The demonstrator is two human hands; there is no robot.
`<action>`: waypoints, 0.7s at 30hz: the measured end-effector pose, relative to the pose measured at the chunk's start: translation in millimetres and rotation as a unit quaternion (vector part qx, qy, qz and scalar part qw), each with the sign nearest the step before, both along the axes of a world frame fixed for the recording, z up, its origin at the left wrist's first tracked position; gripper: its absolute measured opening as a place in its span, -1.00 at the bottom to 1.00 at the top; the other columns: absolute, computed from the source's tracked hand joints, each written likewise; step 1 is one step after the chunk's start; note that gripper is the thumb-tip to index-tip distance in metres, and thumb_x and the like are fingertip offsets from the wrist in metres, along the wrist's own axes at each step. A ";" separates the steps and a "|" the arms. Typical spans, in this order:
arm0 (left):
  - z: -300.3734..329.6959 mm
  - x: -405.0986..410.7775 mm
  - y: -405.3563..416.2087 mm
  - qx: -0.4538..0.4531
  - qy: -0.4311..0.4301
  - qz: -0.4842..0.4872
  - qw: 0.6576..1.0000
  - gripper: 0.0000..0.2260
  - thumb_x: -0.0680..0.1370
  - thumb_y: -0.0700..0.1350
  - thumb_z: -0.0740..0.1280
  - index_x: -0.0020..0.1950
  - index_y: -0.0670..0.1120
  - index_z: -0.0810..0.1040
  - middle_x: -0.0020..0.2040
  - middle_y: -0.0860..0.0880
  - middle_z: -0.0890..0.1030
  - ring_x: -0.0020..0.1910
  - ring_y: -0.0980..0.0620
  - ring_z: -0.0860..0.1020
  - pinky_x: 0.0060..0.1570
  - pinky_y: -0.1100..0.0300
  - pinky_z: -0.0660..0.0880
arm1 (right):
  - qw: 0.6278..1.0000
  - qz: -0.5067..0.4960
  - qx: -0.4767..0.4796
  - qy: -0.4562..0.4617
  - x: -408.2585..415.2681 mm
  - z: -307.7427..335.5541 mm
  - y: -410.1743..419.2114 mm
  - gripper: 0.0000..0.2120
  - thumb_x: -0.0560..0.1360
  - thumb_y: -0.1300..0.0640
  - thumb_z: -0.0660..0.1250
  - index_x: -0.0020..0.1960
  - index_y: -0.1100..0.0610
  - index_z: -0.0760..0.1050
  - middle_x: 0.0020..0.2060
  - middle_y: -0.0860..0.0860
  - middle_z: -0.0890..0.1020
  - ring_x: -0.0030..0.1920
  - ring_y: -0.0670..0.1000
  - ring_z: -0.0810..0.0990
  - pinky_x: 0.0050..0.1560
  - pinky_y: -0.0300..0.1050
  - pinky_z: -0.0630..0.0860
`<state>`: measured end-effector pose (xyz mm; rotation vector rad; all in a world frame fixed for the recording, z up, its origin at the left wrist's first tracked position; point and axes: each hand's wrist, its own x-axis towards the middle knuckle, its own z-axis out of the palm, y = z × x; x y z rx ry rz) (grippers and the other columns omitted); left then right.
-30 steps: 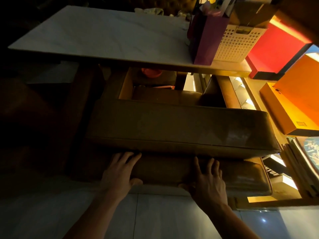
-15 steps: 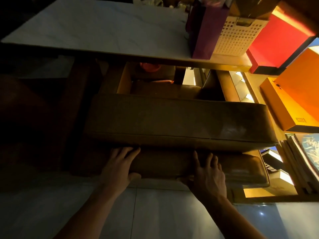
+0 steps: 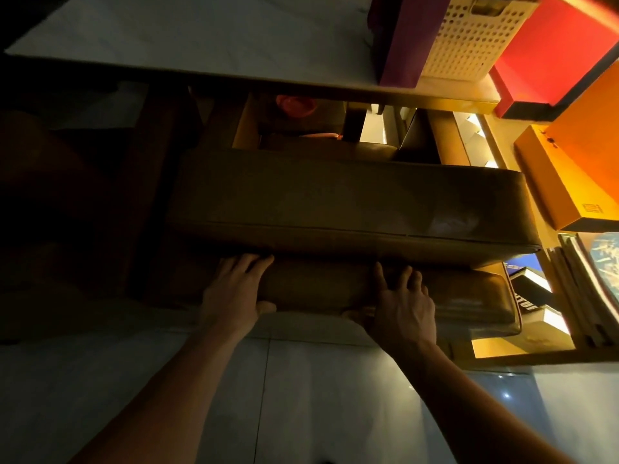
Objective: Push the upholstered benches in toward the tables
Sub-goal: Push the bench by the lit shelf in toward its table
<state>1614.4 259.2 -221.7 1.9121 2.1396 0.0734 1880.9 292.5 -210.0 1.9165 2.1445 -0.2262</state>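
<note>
**Brown leather benches, hands on the near one**

Pale marble forms the tabletop (image 3: 201,38), the biggest thing in view, stretching across the top with a purple bag (image 3: 398,38) and a white perforated basket (image 3: 469,38) at its right end. Below it on the tiled floor (image 3: 301,396) lies the larger upholstered bench (image 3: 335,202), its far edge just beside the table's front edge and not yet under it. Touching its near side sits a lower, narrower upholstered bench (image 3: 385,293), rounded and padded, its right end near a shelf of books (image 3: 536,296).

The left hand (image 3: 234,293) lies spread on that lower bench's top, thumb hooked around the near edge. The right hand (image 3: 402,309) does the same further right, fingers splayed flat, thumb under the lip. Neither is clenched; both are open-palmed, bracing rather than grasping.

The padding looks soft and would give under pressure, while the leather surface seems smooth, so palms could slide. The benches are likely heavy. Pushing low on the firm near edge, hands well apart, should keep it travelling straight.
</note>
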 end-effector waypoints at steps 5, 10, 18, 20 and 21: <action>5.4 9.3 -3.0 -0.031 0.009 0.017 0.999 -0.19 0.46 0.19 0.43 0.57 0.14 0.04 0.52 0.06 0.16 0.50 -0.09 0.12 0.29 -0.09 0.43 | 1.000 -0.001 -0.015 0.023 4.0 7.1 0.5 0.06 0.35 -0.56 0.19 0.61 -0.05 -0.15 0.56 0.35 0.05 0.55 0.37 0.05 0.49 0.22 0.24; 10.3 24.8 -10.4 -0.068 0.024 0.029 0.997 -0.13 0.50 0.30 0.30 0.59 0.08 -0.17 0.62 0.02 -0.10 0.57 -0.08 -0.16 0.48 -0.12 0.14 | 0.997 0.011 -0.033 0.069 15.2 5.8 -3.7 0.02 0.41 -0.53 0.16 0.61 -0.06 -0.23 0.58 0.31 -0.10 0.57 0.36 -0.10 0.56 0.24 0.07; 42.3 29.4 -33.1 -0.103 0.013 0.010 0.995 -0.15 0.44 0.47 0.19 0.59 0.15 -0.04 0.61 0.01 0.01 0.57 -0.09 -0.01 0.53 -0.13 -0.03 | 0.991 0.002 -0.062 0.115 15.9 27.1 -13.9 -0.05 0.37 -0.58 0.13 0.58 -0.12 -0.04 0.60 0.19 0.04 0.58 0.27 0.01 0.50 0.29 0.18; 52.3 23.1 -41.6 -0.106 0.001 0.021 0.994 -0.16 0.43 0.46 0.22 0.59 0.16 0.00 0.60 0.02 0.06 0.56 -0.11 0.01 0.50 -0.13 0.08 | 0.989 0.005 -0.075 0.124 8.8 37.9 -19.0 -0.07 0.37 -0.57 0.12 0.58 -0.14 -0.03 0.59 0.15 0.09 0.58 0.22 0.07 0.49 0.23 0.24; 56.8 20.1 -44.9 -0.106 -0.005 0.022 0.994 -0.16 0.42 0.46 0.24 0.58 0.16 0.02 0.60 0.03 0.08 0.56 -0.12 0.03 0.47 -0.12 0.12 | 0.988 0.007 -0.082 0.128 5.4 42.2 -21.1 -0.07 0.38 -0.56 0.12 0.59 -0.14 -0.03 0.60 0.13 0.09 0.58 0.21 0.08 0.49 0.20 0.26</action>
